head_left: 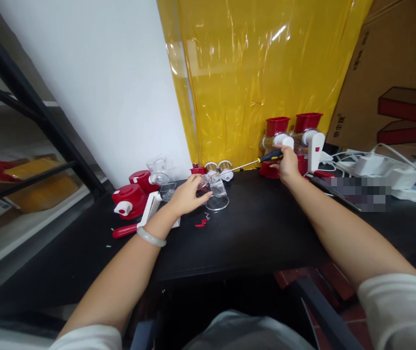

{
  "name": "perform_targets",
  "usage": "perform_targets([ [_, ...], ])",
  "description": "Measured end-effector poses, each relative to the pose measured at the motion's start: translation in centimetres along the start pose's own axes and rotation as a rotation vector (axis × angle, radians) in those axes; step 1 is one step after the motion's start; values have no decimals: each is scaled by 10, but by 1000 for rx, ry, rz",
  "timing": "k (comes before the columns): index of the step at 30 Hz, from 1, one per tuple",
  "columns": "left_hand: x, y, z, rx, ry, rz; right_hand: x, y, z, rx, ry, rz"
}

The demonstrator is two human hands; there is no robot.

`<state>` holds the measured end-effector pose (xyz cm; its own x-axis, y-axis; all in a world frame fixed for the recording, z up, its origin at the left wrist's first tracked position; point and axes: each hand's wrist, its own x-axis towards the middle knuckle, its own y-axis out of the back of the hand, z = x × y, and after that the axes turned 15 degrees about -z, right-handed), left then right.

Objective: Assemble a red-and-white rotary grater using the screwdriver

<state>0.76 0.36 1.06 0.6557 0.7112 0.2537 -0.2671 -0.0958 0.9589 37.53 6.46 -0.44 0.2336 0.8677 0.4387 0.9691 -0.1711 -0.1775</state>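
Observation:
My left hand is closed around a clear plastic funnel-shaped part that stands on the black table. My right hand is closed on a screwdriver with a black and yellow handle; its shaft points left. That hand is right in front of two assembled red and white grinder units at the back of the table. A small red curled piece lies on the table just below the clear part.
Disassembled red and white grinder parts and a clear cup lie at the left. Metal drum pieces sit by the yellow plastic sheet. White chargers and cables lie at the right. A cardboard box stands behind.

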Motion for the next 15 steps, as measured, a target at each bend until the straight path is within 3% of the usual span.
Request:
perform_targets([
  [4, 0, 0, -1, 12, 3, 2, -1, -7, -3, 2, 6, 87],
  [15, 0, 0, 0, 28, 17, -16, -5, -4, -5, -2, 4, 77],
])
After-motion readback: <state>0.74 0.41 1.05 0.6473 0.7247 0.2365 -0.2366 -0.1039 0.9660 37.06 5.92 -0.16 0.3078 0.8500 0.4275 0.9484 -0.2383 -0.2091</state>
